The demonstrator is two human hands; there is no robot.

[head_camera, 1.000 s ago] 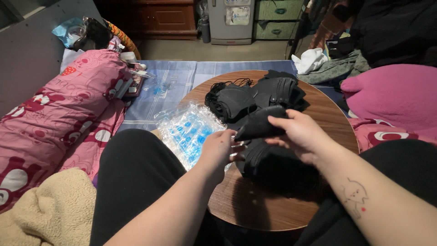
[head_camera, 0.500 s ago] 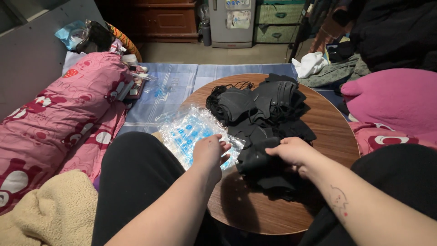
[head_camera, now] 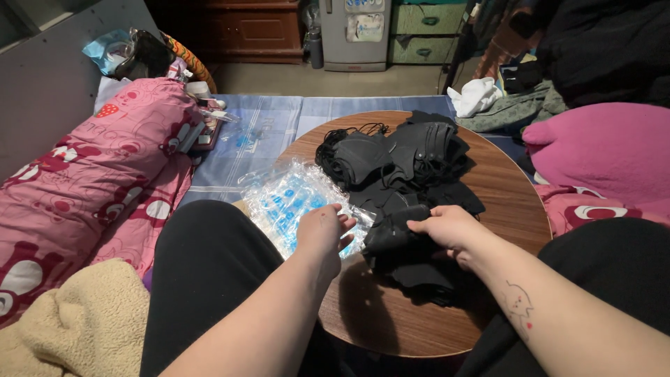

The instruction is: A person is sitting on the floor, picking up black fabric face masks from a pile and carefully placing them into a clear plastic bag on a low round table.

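— Where were the hands on the round wooden desk (head_camera: 516, 209)?
— Right hand (head_camera: 450, 229) gripped the near stack of black fabric masks (head_camera: 405, 241) mid-desk; left hand (head_camera: 326, 230) lay released over clear plastic packets (head_camera: 296, 202) at its left edge; bare wood nearer.

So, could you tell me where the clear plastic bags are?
The clear plastic bags lie at the round wooden table's left edge, just beyond the left hand, beside the black masks.

Both forearms reach forward; left hand (head_camera: 324, 230) loosely open, right hand (head_camera: 449, 229) palm-down, fingers curled.
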